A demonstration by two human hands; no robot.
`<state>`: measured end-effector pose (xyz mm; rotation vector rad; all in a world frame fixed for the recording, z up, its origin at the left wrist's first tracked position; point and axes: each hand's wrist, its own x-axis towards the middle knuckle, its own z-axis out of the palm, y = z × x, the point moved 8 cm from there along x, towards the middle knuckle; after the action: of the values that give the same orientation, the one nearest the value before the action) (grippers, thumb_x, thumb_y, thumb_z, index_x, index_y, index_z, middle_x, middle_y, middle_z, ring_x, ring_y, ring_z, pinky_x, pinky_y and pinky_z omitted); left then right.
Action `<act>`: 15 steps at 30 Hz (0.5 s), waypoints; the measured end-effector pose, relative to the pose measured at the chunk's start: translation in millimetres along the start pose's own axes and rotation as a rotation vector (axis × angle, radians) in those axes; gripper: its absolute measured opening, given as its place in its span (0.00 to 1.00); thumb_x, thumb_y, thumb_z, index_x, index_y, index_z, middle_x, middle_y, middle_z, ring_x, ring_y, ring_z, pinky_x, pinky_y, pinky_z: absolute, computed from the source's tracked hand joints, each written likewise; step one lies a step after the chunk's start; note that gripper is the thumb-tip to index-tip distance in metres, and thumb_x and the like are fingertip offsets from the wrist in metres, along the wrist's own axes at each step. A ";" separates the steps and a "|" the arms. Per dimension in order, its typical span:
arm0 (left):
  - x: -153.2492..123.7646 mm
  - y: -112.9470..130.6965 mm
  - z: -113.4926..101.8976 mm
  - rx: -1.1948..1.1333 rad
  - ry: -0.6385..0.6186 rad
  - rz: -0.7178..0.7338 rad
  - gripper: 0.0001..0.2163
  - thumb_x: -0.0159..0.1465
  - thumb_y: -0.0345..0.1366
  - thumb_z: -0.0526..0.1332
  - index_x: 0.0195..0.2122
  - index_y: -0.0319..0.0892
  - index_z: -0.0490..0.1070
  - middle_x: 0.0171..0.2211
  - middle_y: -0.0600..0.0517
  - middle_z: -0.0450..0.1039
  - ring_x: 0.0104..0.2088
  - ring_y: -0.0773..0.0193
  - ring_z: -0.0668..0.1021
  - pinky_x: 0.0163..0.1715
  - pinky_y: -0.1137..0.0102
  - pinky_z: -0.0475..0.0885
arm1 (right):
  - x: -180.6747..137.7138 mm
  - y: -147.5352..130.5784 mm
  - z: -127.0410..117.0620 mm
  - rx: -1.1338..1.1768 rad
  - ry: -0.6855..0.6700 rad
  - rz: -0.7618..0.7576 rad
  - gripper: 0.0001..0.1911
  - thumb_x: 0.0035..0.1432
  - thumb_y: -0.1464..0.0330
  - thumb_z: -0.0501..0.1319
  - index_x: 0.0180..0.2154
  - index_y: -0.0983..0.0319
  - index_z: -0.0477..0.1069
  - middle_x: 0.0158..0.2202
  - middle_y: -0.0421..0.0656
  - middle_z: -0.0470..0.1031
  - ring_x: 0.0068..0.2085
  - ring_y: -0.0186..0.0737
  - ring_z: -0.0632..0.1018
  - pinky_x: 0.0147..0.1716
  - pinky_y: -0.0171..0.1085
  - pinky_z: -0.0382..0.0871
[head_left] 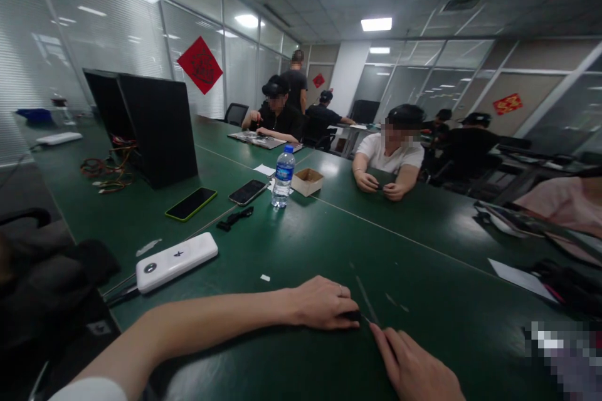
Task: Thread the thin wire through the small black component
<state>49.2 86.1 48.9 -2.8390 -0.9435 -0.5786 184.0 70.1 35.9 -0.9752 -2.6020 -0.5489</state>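
Low over the green table (301, 250), my left hand (324, 304) reaches in from the left with its fingers curled around a small black object (352, 315). Its kind I cannot make out. My right hand (416, 360) is just to the right, fingers closed and pointing at the black object. A thin, light sliver shows between the black object and my right fingertips. Whether it belongs to the object or to something in my right hand, I cannot tell. The two hands are close together but apart.
Left of my arm lies a white power bank (177, 262) with a cable. Beyond are a green-edged phone (191, 203), a dark phone (248, 192), a black strap (235, 218), a water bottle (283, 178), a small open box (308, 182) and a black case (160, 128). Several people sit around.
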 end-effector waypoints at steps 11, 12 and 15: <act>-0.5 -0.6 -1.5 -0.018 0.020 -0.004 0.14 0.67 0.45 0.53 0.45 0.41 0.69 0.34 0.51 0.72 0.29 0.67 0.74 0.23 0.74 0.66 | 4.3 -9.3 -7.9 -0.048 0.025 -0.018 0.25 0.69 0.65 0.39 0.42 0.59 0.75 0.28 0.45 0.73 0.24 0.32 0.72 0.21 0.29 0.61; -0.6 -0.8 -1.1 -0.017 0.021 -0.008 0.15 0.67 0.45 0.53 0.45 0.41 0.69 0.34 0.51 0.72 0.29 0.67 0.74 0.23 0.74 0.66 | 4.7 -9.2 -7.9 -0.057 0.016 -0.008 0.24 0.69 0.66 0.40 0.41 0.60 0.75 0.28 0.44 0.73 0.24 0.32 0.71 0.20 0.29 0.61; -1.1 -0.4 1.0 -0.013 0.016 -0.012 0.16 0.67 0.46 0.53 0.46 0.41 0.69 0.34 0.51 0.72 0.29 0.66 0.74 0.22 0.73 0.65 | 3.8 -9.6 -6.6 -0.098 -0.010 -0.011 0.22 0.68 0.68 0.41 0.45 0.60 0.74 0.30 0.45 0.73 0.25 0.32 0.71 0.19 0.29 0.59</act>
<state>48.5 86.1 47.6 -2.8377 -0.9585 -0.6107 175.7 62.6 40.9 -0.9965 -2.6126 -0.6812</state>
